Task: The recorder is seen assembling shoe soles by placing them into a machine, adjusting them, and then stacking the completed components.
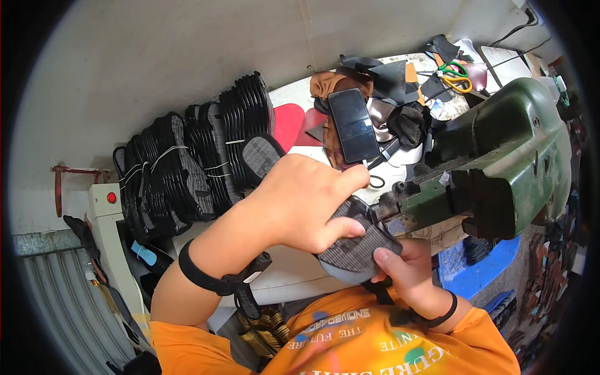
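Note:
Between my hands is a dark grey checked insole (355, 255) with a pale underside showing at its lower edge. My left hand (306, 203) reaches over its upper left part, thumb on the checked face and index finger pointing toward the machine. With its thumb on the face and fingers beneath, my right hand (405, 265) pinches the right edge. The insole's far end lies close to the head of a green sewing machine (431, 209); whether they touch is unclear. Left of my left hand, another insole (260, 156) leans against tied bundles of black-edged insoles (165, 169).
A phone (354, 125) lies on fabric and leather scraps (337, 84) behind my hands. Scissors (456, 78) with green and yellow handles are at the back right. A blue bin (481, 269) sits below the machine. A pale post with a red button (111, 198) stands left.

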`<state>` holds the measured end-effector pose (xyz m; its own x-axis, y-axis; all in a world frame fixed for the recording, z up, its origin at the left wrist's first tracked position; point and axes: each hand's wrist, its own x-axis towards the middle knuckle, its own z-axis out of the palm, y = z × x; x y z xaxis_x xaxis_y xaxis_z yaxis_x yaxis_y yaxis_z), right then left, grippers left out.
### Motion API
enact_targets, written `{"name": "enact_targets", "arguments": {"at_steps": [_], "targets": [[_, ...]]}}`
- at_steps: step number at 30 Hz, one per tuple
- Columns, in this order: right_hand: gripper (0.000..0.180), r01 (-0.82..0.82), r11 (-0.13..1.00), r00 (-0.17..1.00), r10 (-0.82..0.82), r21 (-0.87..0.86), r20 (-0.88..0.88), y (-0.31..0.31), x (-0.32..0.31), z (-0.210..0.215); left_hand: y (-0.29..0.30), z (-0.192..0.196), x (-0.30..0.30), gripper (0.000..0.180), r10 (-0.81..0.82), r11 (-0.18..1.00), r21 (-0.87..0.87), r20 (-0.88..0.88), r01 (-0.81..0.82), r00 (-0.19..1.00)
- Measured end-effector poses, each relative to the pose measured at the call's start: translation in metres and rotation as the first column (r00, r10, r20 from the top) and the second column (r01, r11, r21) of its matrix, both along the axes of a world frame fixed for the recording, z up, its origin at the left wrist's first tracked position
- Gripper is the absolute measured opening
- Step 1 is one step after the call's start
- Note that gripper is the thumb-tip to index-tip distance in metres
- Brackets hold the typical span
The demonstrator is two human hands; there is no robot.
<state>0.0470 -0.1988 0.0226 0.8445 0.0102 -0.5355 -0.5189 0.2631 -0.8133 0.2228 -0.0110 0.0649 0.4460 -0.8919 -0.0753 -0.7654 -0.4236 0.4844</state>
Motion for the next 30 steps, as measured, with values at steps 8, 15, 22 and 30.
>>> {"name": "enact_targets", "arguments": {"at_steps": [8,15,22,30], "targets": [[0.034,0.085,0.988,0.995,-0.077,-0.131,0.067,0.012,0.016,-0.002,0.012,0.004,-0.005,0.04,0.103,0.992,0.075,-0.039,-0.1,0.994],[0.036,0.181,0.969,0.976,-0.156,-0.166,0.151,0.021,0.02,-0.003,0.024,0.001,-0.029,0.036,0.286,0.958,0.033,-0.116,-0.284,0.951],[0.035,0.174,0.945,0.957,-0.096,-0.276,0.274,0.014,0.016,-0.016,0.026,0.001,-0.06,0.039,0.423,0.903,0.011,-0.187,-0.429,0.887],[0.035,0.202,0.968,0.901,-0.125,-0.148,0.414,0.011,0.018,-0.026,0.015,0.009,-0.084,0.048,0.565,0.824,0.157,-0.159,-0.545,0.809]]}}
